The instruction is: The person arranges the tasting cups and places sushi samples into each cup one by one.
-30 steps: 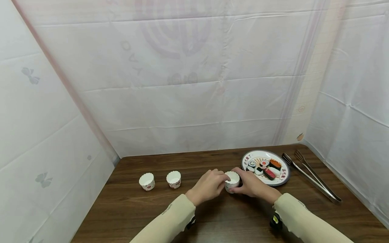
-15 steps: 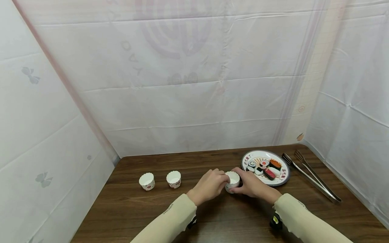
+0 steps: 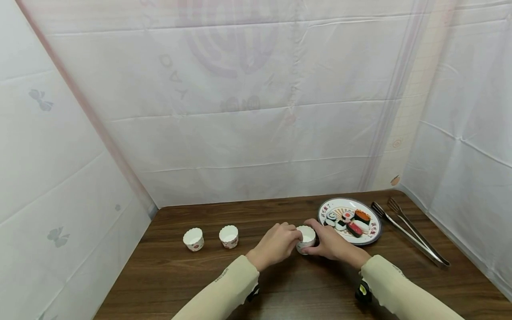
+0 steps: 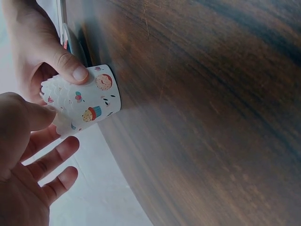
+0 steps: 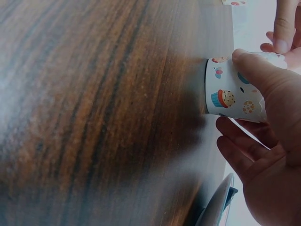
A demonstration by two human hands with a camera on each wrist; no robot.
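Note:
A stack of white paper baking cups (image 3: 306,234) with scalloped rims and cupcake prints stands upright on the table between both hands. Several nested rims show in the left wrist view, where the printed side of the stack (image 4: 89,101) faces the camera. My right hand (image 3: 330,242) grips the stack from the right, its thumb on the near side. At the rim, my left hand (image 3: 278,242) pinches with thumb and forefinger, while its other fingers (image 4: 56,157) stay apart from the cups. The right wrist view shows the right thumb (image 5: 256,68) across the stack.
Two single baking cups, one far left (image 3: 194,239) and one nearer (image 3: 229,236), stand on the wooden table (image 3: 180,284). Behind the right hand lies a plate (image 3: 374,235) of sushi pieces (image 3: 354,228). Metal tongs (image 3: 416,238) lie at the right. White cloth (image 3: 240,133) hangs around the table.
My left fingers have shifted slightly at the rim of the stack since a second ago. The right hand and the other things have stayed in place.

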